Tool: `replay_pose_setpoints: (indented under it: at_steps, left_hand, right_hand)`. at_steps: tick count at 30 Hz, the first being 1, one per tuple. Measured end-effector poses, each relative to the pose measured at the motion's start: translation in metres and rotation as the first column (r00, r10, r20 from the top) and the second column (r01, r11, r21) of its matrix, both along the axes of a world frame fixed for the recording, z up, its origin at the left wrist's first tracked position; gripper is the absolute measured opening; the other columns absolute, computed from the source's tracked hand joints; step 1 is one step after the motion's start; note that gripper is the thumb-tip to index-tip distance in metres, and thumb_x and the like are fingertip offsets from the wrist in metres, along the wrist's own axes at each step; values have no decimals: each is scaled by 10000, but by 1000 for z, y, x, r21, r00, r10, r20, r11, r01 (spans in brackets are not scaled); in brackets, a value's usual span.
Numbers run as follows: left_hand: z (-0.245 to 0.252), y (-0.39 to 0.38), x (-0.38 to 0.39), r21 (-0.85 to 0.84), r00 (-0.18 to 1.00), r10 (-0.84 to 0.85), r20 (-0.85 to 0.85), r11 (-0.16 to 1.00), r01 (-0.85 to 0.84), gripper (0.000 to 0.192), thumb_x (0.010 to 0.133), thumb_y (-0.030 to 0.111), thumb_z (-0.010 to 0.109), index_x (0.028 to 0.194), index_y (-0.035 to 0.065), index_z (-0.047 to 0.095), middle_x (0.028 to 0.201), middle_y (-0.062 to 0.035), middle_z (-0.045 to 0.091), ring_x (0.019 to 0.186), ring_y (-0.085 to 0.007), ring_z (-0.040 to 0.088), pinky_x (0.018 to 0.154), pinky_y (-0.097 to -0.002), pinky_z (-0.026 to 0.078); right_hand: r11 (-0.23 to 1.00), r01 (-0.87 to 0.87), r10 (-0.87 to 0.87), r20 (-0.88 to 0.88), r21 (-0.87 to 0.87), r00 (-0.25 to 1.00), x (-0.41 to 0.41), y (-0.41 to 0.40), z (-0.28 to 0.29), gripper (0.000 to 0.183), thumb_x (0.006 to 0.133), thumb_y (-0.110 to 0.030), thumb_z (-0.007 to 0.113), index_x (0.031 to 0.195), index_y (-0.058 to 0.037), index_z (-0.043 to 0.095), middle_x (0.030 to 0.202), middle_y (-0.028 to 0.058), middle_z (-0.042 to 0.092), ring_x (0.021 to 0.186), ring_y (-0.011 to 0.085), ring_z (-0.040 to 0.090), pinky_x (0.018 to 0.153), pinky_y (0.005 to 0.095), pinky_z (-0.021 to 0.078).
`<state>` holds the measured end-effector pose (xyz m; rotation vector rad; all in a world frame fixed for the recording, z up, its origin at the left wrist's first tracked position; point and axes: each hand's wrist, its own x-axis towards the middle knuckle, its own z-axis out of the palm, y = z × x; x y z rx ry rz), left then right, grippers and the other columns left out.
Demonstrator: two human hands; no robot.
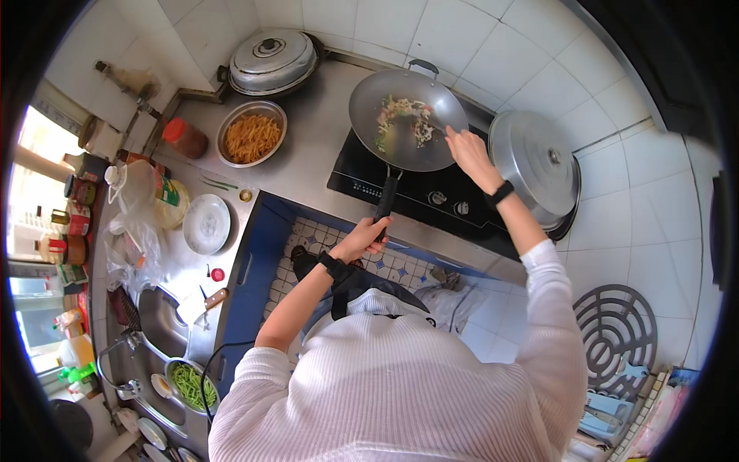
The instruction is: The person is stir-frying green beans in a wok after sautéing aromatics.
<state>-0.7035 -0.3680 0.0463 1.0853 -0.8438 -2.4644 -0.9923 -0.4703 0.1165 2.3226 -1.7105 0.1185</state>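
Note:
A grey metal wok (369, 98) stands on the black gas stove (361, 170), tilted in my view. My left hand (365, 235) grips its black long handle (388, 196) near the end. Chopped food (398, 112), with green, pale and reddish bits, lies in the wok's bottom. A small separate heap of minced pieces (423, 133) sits right of it. At the wok's right rim, my right hand (472, 153) is closed around a metal cooking utensil (437, 123). Its handle is hidden by my fingers, and its tip points towards the food.
Close on the right is a large lidded pot (528, 167). Left along the counter are a bowl of orange-brown shreds (252, 138), a lidded pan (271, 60), a plate (206, 224) and a cleaver (193, 309) by the sink (164, 323). Green beans (192, 384) fill another bowl.

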Motion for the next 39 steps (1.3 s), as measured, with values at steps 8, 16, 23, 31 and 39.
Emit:
replay_pose_setpoints:
  at_steps: [8,16,23,31,39]
  left_hand:
    - [-3,0,6,-23,1000,-18,4,1000,18,340,918,319,521,758,40,410,628,-12,431,413,-51,277,357,-214,192]
    - [-4,2,2,-78,1000,10,12,997,-9,357,913,327,527,732,52,390,618,-6,424,413,-46,250,356,-215,160]
    - [0,34,68,-26,956,17,-292,999,-26,472,974,296,362,1283,-61,380,1215,-231,507,1133,-322,523,1025,-405,368]
    - [-67,143,234,-619,678,726,114,586,-523,241,736,-31,427,692,-22,664,827,-139,676,840,-211,643,784,-292,483]
    - [-27,108,196,-580,787,582,204,720,-382,295,715,-50,400,790,-54,686,833,-151,690,814,-179,655,702,-231,458]
  right_hand:
    - [992,-119,114,111,44,987,11,29,17,226,867,-198,548,1035,-53,592,671,161,566,650,342,598,571,437,478]
    - [987,-145,129,186,75,974,7,35,21,176,844,-149,567,953,-19,618,671,194,589,680,368,597,597,456,471]
    - [993,-50,75,242,-107,967,8,-39,1,168,850,-141,551,876,20,592,657,220,586,655,394,590,582,477,470]
    - [981,-192,185,205,15,961,-8,21,28,177,834,-171,573,899,-11,609,716,204,607,706,368,594,619,456,472]
    - [997,-52,55,63,-56,996,-24,-8,5,181,843,-183,562,882,-12,606,684,184,601,704,361,598,612,457,475]
